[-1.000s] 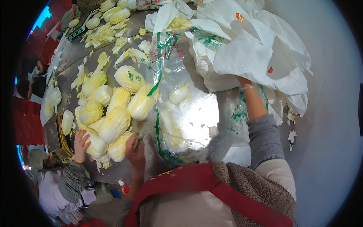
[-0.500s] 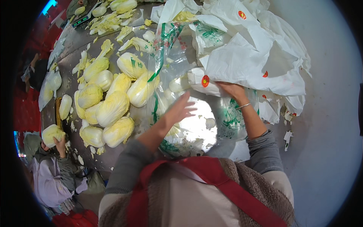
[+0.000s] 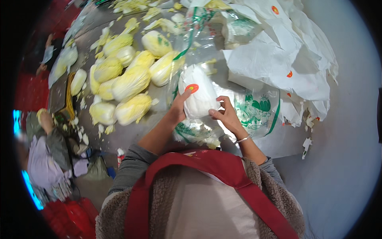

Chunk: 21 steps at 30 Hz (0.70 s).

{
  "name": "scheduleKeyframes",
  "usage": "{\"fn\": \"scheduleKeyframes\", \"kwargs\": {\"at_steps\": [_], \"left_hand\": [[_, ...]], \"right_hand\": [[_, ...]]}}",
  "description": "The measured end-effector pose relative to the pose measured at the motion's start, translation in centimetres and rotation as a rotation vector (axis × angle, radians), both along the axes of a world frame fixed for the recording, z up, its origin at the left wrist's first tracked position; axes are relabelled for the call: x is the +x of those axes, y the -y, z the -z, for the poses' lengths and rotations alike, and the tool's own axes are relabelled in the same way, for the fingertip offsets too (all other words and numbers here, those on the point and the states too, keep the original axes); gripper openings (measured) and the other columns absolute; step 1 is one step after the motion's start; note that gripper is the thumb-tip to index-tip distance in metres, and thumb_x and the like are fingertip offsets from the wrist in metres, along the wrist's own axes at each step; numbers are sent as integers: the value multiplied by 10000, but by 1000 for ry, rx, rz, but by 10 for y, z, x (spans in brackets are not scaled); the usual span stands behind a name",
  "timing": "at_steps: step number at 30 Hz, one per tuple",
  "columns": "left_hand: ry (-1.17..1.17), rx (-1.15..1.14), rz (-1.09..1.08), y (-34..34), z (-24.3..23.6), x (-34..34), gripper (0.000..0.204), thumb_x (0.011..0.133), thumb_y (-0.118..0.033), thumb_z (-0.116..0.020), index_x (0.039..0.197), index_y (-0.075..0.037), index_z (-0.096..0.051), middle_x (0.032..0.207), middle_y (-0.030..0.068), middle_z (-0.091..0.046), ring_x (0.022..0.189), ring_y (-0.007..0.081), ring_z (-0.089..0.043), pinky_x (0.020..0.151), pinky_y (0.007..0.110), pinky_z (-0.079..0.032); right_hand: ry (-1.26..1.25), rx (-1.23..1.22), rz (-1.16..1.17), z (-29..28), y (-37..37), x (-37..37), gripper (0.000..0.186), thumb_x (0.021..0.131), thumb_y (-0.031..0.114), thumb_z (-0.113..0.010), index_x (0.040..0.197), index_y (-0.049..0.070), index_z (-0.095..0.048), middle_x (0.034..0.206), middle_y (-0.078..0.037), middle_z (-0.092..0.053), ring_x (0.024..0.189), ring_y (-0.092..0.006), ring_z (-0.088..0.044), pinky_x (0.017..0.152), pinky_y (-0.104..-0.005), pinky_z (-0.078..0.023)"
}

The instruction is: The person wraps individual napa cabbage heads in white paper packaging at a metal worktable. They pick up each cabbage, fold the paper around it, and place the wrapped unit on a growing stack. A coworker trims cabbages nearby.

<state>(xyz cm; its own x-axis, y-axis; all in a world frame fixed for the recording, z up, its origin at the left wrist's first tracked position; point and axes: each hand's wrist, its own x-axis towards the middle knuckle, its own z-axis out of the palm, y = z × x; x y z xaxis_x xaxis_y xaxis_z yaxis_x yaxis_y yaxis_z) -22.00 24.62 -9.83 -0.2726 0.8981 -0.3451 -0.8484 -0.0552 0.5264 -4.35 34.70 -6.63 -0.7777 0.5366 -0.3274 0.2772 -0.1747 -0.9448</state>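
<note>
Between my hands is a white paper-wrapped bundle [image 3: 201,99], about the size of the cabbages, with a red round sticker; its contents are hidden. My left hand [image 3: 180,104] grips its left side, the thumb by the sticker. At its lower right edge, my right hand [image 3: 227,115] has bent fingers and thumb on the paper. Under the bundle lies a clear plastic bag [image 3: 254,105] with green print and a green edge. Several yellow-white napa cabbages [image 3: 131,83] are piled left of the bag. Loose white wrapping paper [image 3: 266,55] with red stickers covers the far right.
Torn cabbage leaves [image 3: 131,6] lie across the far side of the metal table [image 3: 119,137]. A dark crate [image 3: 63,93] and a single cabbage [image 3: 78,82] are at the left edge. Another person [image 3: 45,155] works at the lower left. Paper scraps [image 3: 306,145] lie at the right.
The wrapped bundle has come away from the paper pile, nearer to me. My left hand has closed on it; my right hand has moved down with it. The view has shifted slightly.
</note>
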Motion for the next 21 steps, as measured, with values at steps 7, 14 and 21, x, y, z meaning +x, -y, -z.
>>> {"fn": "scheduleKeyframes", "kwargs": {"at_steps": [7,14,21], "left_hand": [[-25,107,54,99,-30,33,611,853,-171,-562,1361,-48,-246,1258,150,-445,1113,269,-516,905,407,-472],[-188,4,2,124,-37,59,568,906,-97,-514,1378,-36,-206,1248,127,-450,1108,197,-497,918,338,-444],[-267,-19,41,129,-35,65,608,898,-143,-556,1380,-28,-204,1242,119,-454,1091,179,-500,904,326,-448]], "right_hand": [[-54,820,-391,-82,39,-24,549,698,352,-705,1151,97,-528,1151,-170,-481,1009,-342,-538,794,-389,-471],[-27,1000,-609,-74,68,-14,273,709,222,-685,908,74,-571,893,-90,-482,755,-277,-551,652,-356,-461],[-6,927,-641,-80,73,-6,164,769,172,-624,844,43,-557,795,-118,-526,740,-304,-550,650,-372,-445]]}}
